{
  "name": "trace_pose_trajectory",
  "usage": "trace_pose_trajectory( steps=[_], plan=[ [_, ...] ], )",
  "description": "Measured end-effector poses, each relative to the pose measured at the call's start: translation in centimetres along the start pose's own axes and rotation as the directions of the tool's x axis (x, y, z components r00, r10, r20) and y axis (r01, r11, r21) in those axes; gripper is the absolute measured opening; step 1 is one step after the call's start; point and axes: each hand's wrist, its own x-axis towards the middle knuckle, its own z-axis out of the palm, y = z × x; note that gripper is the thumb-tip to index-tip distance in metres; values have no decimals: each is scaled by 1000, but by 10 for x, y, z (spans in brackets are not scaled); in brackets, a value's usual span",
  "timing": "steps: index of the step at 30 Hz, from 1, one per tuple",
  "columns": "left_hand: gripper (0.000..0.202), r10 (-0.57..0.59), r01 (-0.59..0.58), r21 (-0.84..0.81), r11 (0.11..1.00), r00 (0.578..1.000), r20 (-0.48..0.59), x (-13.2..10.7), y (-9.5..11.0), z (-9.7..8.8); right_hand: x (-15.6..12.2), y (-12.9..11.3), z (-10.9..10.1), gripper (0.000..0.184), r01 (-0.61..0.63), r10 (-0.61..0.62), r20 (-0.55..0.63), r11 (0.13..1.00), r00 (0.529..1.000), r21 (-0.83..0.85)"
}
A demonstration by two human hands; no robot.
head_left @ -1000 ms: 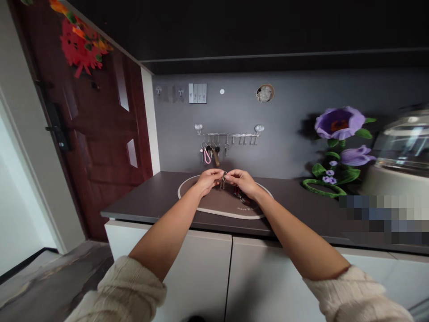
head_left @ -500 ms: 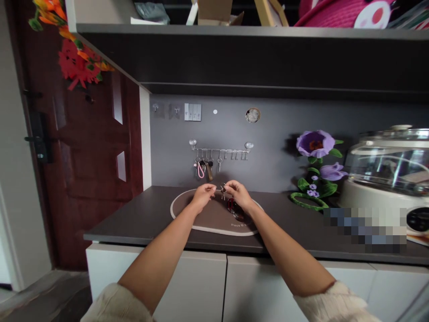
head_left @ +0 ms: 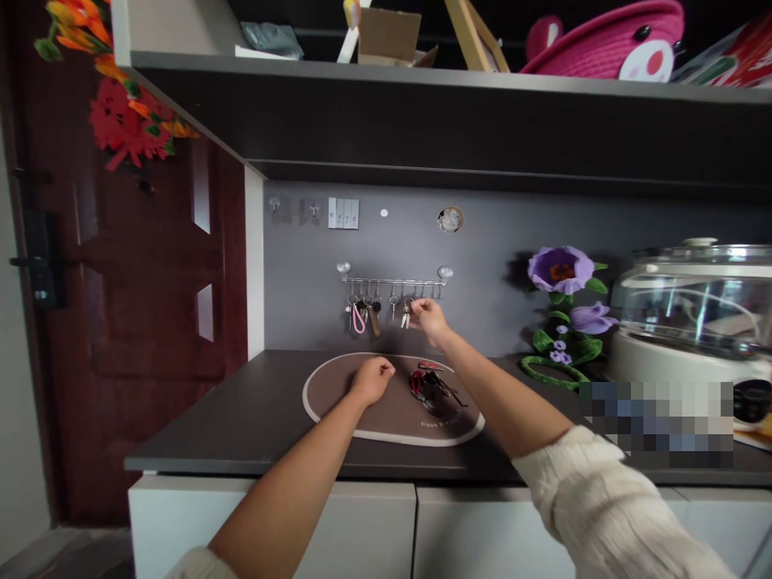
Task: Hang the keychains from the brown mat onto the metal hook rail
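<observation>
My right hand is raised to the metal hook rail on the grey wall, its fingers pinched on a small set of keys at one of the hooks. Other keys, one with a pink loop, hang from the rail's left hooks. My left hand hovers over the brown oval mat on the counter, curled into a loose fist; nothing shows in it. A pile of keys with a red tag lies on the mat just right of that hand.
A purple knitted flower stands on the dark counter to the right, beside a glass-lidded cooker. A dark shelf with boxes and a pink basket overhangs. A red-brown door is at left.
My hands, which held the small keys together over the mat, have parted. The right hand has lifted the keys up to the hook rail; the left stayed low. The camera tilted up.
</observation>
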Motion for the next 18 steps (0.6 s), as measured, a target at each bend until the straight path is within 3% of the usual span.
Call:
trace_pose_trajectory(
  steps=[8,18],
  plan=[
    [15,-128,130,-82,988,991,32,0,1,1,39,-4,19,13,-88,88,-161,996,983,12],
    [13,-157,159,-102,982,987,27,4,-3,4,68,21,30,3,-90,81,-312,996,947,-15]
  ],
)
